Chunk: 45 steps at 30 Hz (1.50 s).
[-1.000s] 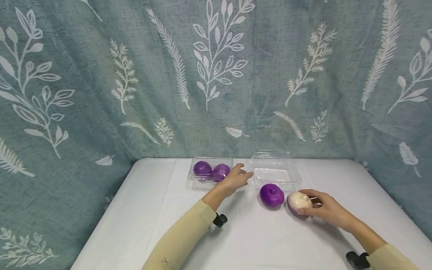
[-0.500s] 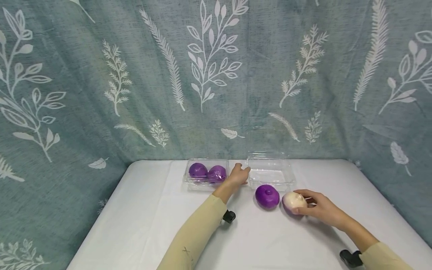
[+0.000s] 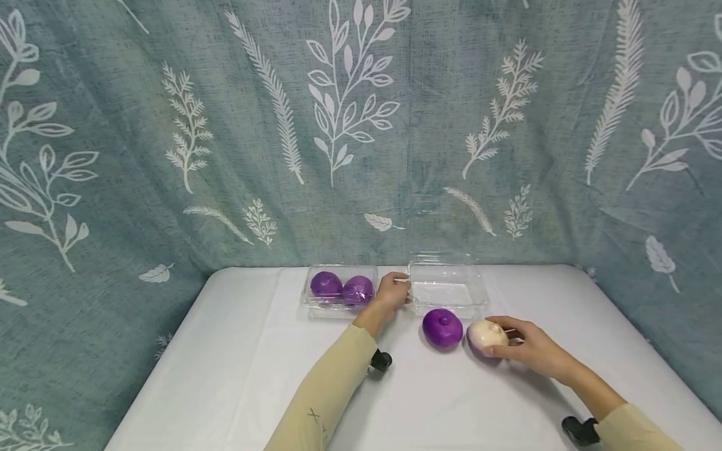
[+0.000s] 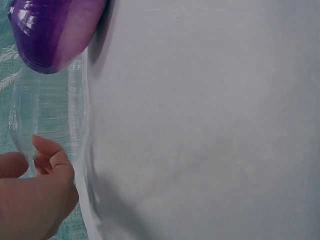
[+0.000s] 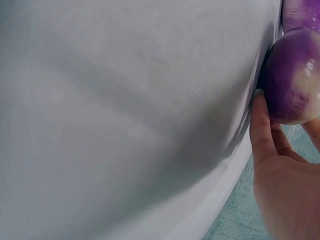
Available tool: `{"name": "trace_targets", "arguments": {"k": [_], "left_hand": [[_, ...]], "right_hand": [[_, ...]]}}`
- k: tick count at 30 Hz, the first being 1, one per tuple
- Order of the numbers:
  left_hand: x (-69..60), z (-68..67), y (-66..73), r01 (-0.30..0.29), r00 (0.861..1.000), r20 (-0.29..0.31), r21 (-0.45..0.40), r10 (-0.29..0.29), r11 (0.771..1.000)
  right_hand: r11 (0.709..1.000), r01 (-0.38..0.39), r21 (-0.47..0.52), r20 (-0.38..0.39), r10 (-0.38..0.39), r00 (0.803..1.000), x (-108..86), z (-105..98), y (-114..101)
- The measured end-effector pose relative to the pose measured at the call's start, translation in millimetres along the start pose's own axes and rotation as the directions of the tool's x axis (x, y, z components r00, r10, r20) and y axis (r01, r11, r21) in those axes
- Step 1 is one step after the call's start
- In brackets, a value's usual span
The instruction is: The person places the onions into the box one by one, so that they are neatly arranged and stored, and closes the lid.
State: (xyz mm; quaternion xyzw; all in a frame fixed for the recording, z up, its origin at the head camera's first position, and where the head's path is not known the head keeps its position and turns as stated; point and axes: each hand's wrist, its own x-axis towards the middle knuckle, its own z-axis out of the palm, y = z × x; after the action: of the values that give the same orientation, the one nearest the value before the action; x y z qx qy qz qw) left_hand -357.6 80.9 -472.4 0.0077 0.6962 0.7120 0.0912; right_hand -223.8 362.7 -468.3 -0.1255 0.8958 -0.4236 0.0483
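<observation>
My left hand (image 3: pixel 390 293) is at the left side of an open clear plastic container (image 3: pixel 445 293) and grips its edge. In the left wrist view the curled fingers and thumb of that hand (image 4: pixel 40 200) meet the transparent wall (image 4: pixel 47 105). My right hand (image 3: pixel 530 343) holds a purple-and-white turnip (image 3: pixel 484 337) on the table, its pale end facing up. Thumb and fingers lie round it, as the right wrist view shows on the turnip (image 5: pixel 292 75). Just left of it, in front of the container, sits a darker purple turnip (image 3: pixel 442 328).
Left of my left hand stands a second clear container (image 3: pixel 341 270), its lid apparently down, with two purple turnips (image 3: pixel 358 290) inside. The white-covered table (image 3: pixel 225 369) meets a green leaf-patterned curtain (image 3: pixel 338 213) at the back. Black wrist cameras (image 3: pixel 381 361) hang under my sleeves.
My left hand has gone from spread fingers between the two containers to curled fingers at the open container's left edge. My right hand stays on the turnip. The head view has shifted slightly.
</observation>
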Motion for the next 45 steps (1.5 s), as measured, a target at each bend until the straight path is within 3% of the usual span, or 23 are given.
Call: {"name": "trace_targets", "arguments": {"k": [5, 26, 38, 45], "left_hand": [[1.7, 0.2, -0.8, -0.016, 1.000, 0.010, -0.050, 0.016, 0.999], [2.7, -0.7, 2.7, -0.018, 1.000, 0.020, -0.063, 0.019, 0.998], [1.1, -1.9, 5.3, -0.007, 0.999, 0.052, -0.083, 0.011, 0.997], [1.3, -1.3, 4.1, -0.005, 0.999, 0.035, -0.077, 0.007, 0.997]], "right_hand": [[1.000, -0.008, -0.010, -0.006, 0.008, 1.000, -1.0, 0, 1], [0.999, 0.031, 0.022, 0.010, -0.031, 0.999, -1.3, -3, -4], [0.997, 0.080, -0.006, -0.016, -0.081, 0.997, -1.3, -14, -23], [0.992, 0.122, -0.027, -0.063, -0.124, 0.990, 9.3, -17, -33]]}}
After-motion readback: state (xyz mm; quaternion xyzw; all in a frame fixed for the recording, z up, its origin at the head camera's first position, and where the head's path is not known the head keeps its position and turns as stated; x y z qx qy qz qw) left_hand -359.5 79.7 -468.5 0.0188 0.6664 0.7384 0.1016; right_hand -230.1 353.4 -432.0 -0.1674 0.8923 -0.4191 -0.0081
